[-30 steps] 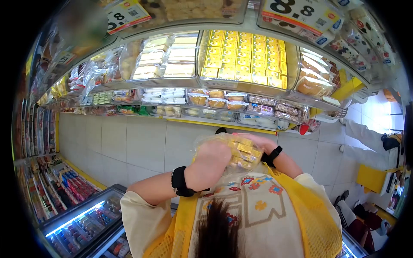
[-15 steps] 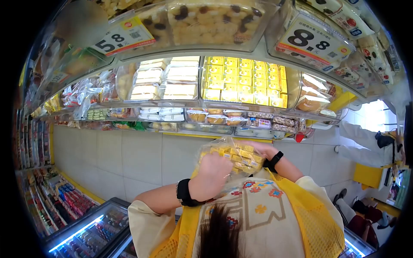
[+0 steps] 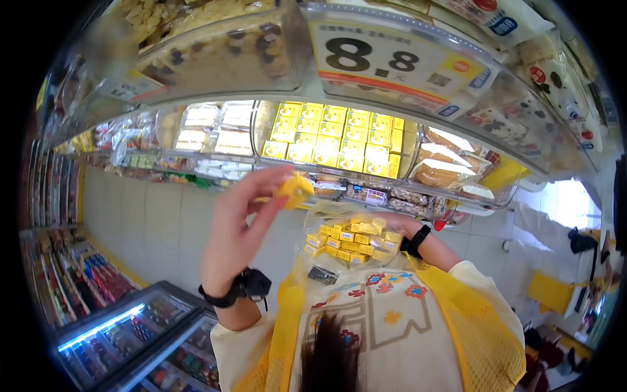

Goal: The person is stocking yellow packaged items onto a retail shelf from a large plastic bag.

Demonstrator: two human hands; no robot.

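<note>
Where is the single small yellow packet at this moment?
In the head view it is near the centre: the left hand pinches the small yellow packet above and left of the clear bag in the right hand.

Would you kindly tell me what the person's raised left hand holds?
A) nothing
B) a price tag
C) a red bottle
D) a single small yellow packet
D: the left hand pinches one small yellow packet between its fingertips, while the right hand holds the clear bag of similar packets.

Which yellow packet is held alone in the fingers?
The yellow packet pinched by the raised left hand; the others sit inside the clear bag or the shelf bin.
</note>
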